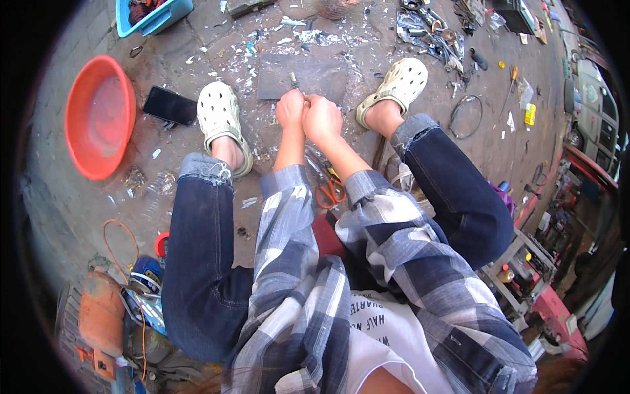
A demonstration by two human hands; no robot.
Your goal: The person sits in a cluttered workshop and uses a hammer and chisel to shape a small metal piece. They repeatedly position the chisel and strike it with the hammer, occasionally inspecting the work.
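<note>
My left hand (290, 109) and my right hand (321, 119) are closed and pressed side by side in front of me, over the near edge of a flat grey metal plate (321, 77) on the ground. A short, narrow metal piece (293, 79) pokes out beyond the knuckles of my left hand. The rest of it is hidden, and its kind is unclear. What my right fingers grip is covered by the hand itself. Scissors with orange handles (331, 193) lie below my wrists, between my forearms.
An orange-red basin (100, 118) and a black phone (170, 105) lie left of my left clog (220, 115). A blue tub (152, 18) stands farther off. Metal scraps (430, 33) are heaped at far right. A cable loop (466, 117) and screwdriver (512, 77) lie beyond my right clog (401, 85).
</note>
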